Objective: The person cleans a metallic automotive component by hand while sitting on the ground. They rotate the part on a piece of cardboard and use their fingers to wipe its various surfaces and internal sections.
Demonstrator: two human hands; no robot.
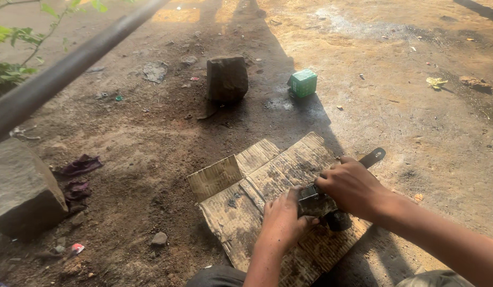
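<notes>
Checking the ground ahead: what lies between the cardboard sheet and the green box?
In the head view, only bare, shadowed dirt separates the cardboard sheet from the green box.

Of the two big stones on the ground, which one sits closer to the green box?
The dark upright stone at top centre, just left of the green box; the other stone lies at the left edge.

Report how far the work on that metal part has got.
Done: cardboard is laid flat on the dirt as a work mat, already stained dark. In hand: both hands, left and right, grip a greasy metal part over it. What is left cannot be judged; the hands hide most of it.
</notes>
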